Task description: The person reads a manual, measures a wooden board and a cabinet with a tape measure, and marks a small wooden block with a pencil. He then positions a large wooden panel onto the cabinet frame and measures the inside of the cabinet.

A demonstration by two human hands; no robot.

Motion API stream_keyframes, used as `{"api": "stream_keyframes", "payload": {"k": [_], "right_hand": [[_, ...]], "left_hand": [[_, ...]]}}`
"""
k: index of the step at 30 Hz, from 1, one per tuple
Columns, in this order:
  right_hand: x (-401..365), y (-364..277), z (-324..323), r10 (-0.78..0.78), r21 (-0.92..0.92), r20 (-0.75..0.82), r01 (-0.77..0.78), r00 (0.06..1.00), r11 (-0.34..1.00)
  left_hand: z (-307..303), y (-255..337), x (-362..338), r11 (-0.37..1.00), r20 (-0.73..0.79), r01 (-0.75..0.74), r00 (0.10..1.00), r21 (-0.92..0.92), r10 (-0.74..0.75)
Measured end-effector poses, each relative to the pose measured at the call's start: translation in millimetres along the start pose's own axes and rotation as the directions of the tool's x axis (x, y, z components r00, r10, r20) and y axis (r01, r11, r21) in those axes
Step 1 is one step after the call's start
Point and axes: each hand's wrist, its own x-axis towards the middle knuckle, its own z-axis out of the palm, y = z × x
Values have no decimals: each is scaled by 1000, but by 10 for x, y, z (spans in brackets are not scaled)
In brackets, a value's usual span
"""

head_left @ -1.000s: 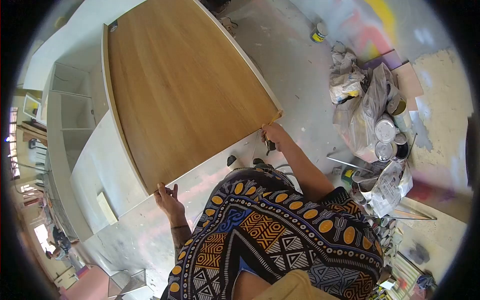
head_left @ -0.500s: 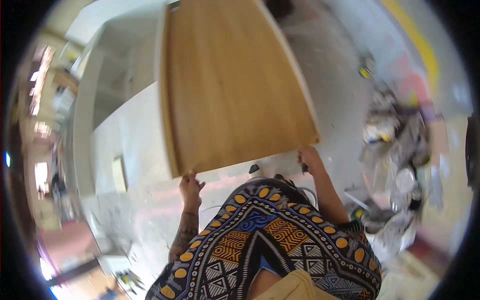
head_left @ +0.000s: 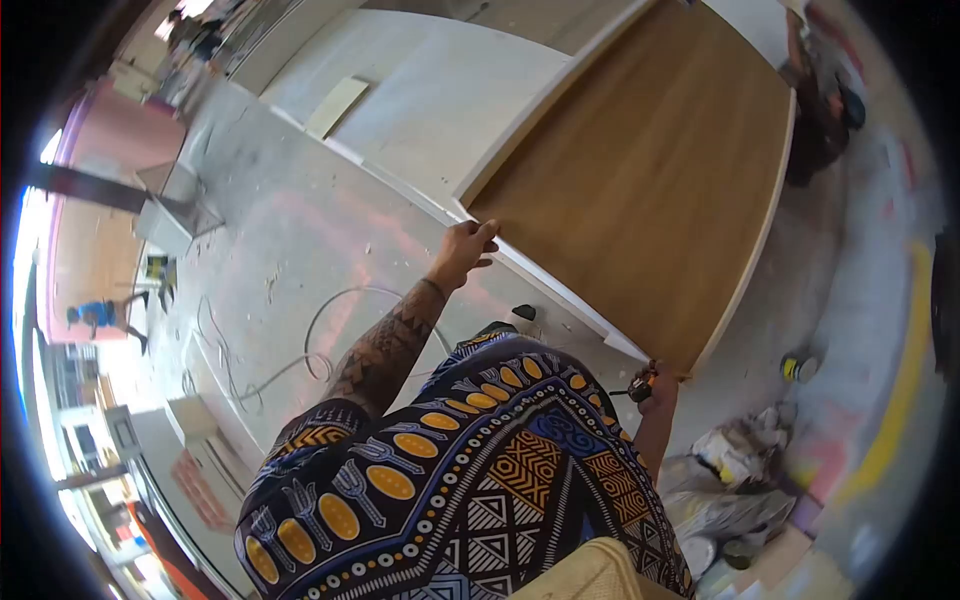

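Observation:
A large brown wooden panel (head_left: 650, 180) with a raised white frame slants away from me, floor showing beneath its near edge. My left hand (head_left: 465, 255) grips the near left corner, fingers closed on the white edge. At the near right corner is my right hand (head_left: 657, 388), closed around a small orange-and-black hand tool (head_left: 641, 386) and touching the panel's corner. The tool's exact kind is hard to make out. Another person (head_left: 825, 120) is at the panel's far right end, one arm raised to its edge.
A white board (head_left: 430, 90) lies left of the panel, with a small cream block (head_left: 338, 106) on it. A hose (head_left: 310, 365) loops across the floor. Crumpled plastic (head_left: 720, 490) and a small can (head_left: 800, 366) lie at right. Someone in blue (head_left: 100, 315) is far left.
My view has turned, so the panel now slants toward the upper right. Another person has come into view at its far end. Both my hands stay at its near corners.

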Motion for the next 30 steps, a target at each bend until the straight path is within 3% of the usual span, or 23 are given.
{"api": "stream_keyframes", "payload": {"k": [5, 7, 9, 11, 13, 19, 21, 22, 23, 26, 28, 30], "right_hand": [[2, -38, 3, -24, -95, -59, 18, 998, 995], [181, 39, -95, -83, -218, -36, 74, 996, 973], [-19, -89, 132, -96, -195, -75, 80, 993, 977], [-91, -126, 120, 29, -47, -43, -31, 999, 998], [-133, -123, 180, -12, -103, -76, 4, 997, 995], [-105, 231, 58, -162, -195, -54, 148, 985, 970], [-466, 458, 311, -168, -257, -7, 160, 986, 953], [-510, 559, 363, -162, -231, 40, 167, 986, 958], [-606, 691, 411, -181, -236, 33, 184, 983, 954], [-903, 1137, 630, -138, -416, 134, 182, 981, 891], [-1132, 1420, 833, -107, -544, 188, 194, 976, 816], [-1488, 1673, 1134, -122, -615, 229, 241, 966, 751]], "left_hand": [[-74, -24, 56, 986, -233, -105, 970, -130, 73], [-89, -18, 107, 986, -192, -139, 974, -93, 120], [-178, 74, 141, 987, -152, -133, 981, -89, 118], [-211, 36, 79, 991, -99, -113, 989, -66, 106], [-276, 64, 83, 990, -18, -116, 993, -80, 115], [-316, -102, 56, 988, -23, -132, 991, 82, 135], [-263, -388, 156, 963, -173, -257, 955, -86, 240], [-198, -437, 24, 930, -174, -229, 967, -286, 185], [-183, -662, -62, 925, -163, -231, 968, -303, 189], [-232, -1414, -559, 949, 94, -314, 946, 23, 311], [-240, -1845, -1134, 923, 359, -376, 875, 78, 326], [-247, -2179, -1613, 882, 572, -465, 746, 81, 341]]}}
